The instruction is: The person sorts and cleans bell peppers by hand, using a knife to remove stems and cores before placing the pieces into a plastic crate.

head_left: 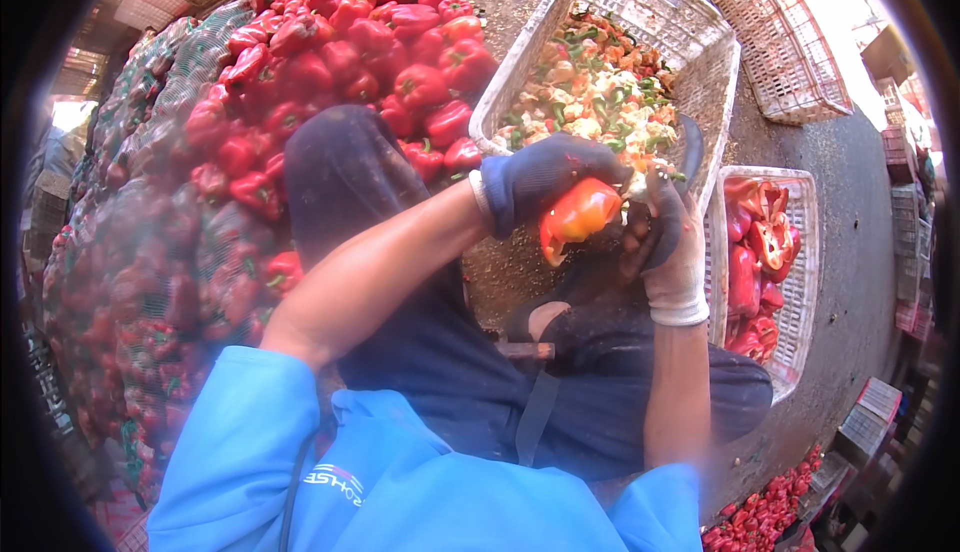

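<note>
My left hand [560,174], in a dark blue glove, is closed around a red-orange bell pepper [582,214] over the near edge of a white crate. My right hand [672,244], in a pale glove with dark fingers, is beside the pepper with its fingers bent closed. Between the hands shows a pale bit [638,184], like pepper core. A dark curved strip [692,152] rises by the right fingers; whether it is a blade I cannot tell. Below the hands, the white crate [487,117] holds pepper cores, seeds and green stems [600,87].
A heap of whole red bell peppers [400,52] lies at the far left, with filled net sacks [150,252] beside it. At the right, a smaller white crate [808,282] holds opened red peppers [760,252]. Another crate [785,47] stands far right. My bent legs lie beneath my arms.
</note>
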`<state>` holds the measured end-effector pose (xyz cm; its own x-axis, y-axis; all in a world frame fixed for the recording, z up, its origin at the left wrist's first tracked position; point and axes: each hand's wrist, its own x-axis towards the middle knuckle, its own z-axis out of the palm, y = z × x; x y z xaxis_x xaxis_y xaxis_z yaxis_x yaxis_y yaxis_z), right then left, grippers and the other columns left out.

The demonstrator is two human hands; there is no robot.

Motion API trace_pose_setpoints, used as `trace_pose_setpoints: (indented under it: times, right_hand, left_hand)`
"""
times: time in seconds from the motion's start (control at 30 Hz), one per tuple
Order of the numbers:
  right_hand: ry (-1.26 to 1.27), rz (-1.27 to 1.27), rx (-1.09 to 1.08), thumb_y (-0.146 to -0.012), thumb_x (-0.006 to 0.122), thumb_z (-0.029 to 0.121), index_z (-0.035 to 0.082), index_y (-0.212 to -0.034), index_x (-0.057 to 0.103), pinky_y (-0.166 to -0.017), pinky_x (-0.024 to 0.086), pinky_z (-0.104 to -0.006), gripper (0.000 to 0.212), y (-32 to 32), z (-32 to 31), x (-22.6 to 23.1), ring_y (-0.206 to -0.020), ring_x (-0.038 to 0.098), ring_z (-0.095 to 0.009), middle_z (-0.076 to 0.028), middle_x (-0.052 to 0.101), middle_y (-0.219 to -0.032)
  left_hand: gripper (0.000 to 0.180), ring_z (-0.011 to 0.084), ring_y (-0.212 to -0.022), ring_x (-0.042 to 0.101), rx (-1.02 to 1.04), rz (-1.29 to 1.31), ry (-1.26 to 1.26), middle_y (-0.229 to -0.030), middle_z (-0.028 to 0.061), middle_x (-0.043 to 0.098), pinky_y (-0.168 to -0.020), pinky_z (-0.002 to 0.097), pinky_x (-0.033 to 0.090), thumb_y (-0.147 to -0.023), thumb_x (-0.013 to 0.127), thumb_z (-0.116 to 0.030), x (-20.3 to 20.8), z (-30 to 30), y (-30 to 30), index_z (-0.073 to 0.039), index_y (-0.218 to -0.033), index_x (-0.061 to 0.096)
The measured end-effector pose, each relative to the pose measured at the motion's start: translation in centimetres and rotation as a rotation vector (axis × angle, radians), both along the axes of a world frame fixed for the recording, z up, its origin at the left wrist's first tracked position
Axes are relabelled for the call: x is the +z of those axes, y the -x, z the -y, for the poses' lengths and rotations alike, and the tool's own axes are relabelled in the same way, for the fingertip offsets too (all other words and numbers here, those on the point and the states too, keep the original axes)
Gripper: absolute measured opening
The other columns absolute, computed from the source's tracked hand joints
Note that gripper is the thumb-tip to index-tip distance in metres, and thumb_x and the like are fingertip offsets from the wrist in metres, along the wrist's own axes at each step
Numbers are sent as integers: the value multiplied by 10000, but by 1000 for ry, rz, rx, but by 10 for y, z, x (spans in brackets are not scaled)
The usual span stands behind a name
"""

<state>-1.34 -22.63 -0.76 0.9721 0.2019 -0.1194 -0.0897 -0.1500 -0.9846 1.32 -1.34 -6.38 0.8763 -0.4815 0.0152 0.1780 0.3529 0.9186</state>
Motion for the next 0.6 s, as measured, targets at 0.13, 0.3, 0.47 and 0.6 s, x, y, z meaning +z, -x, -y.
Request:
trace_pose_setpoints:
  times: [0.13, 0.3, 0.47, 0.6]
  right_hand:
    - [16, 20, 0, -989, 785, 158, 46, -1318, 652, -657, 482, -228, 372, -3, 2, 0, -746, 606, -68, 2, 682, -922]
    - [94, 96, 28, -1002, 760, 156, 49, -1312, 666, -586, 457, -209, 341, -5, 7, -1, -670, 583, -57, 7, 675, -869]
    - [-70, -154, -23, -1007, 745, 145, 48, -1299, 681, -532, 436, -192, 314, -2, -9, 10, -620, 572, -46, 5, 693, -849]
    - [281, 421, 176, -1021, 732, 204, 66, -1277, 693, -522, 422, -190, 293, -7, 9, -20, -637, 573, -43, 7, 697, -851]
  left_hand:
    - [216, 143, -1012, 724, -22, 283, -159, -1082, 48, 759, -874, 357, 599, -993, 730, -168, -22, 0, -6, -13, -1137, 771]
    - [347, 232, -1013, 751, -96, 1, -52, -1135, 97, 770, -897, 376, 597, -987, 708, -179, 13, 1, -3, -69, -1314, 746]
    - [363, 176, -924, 734, 22, 397, -299, -1073, 62, 771, -813, 354, 592, -1058, 687, -244, 3, 0, -5, -42, -1357, 726]
    - [300, 119, -833, 693, 22, 330, -343, -954, 26, 747, -758, 303, 569, -1066, 704, -275, 4, -1, -8, -6, -1176, 777]
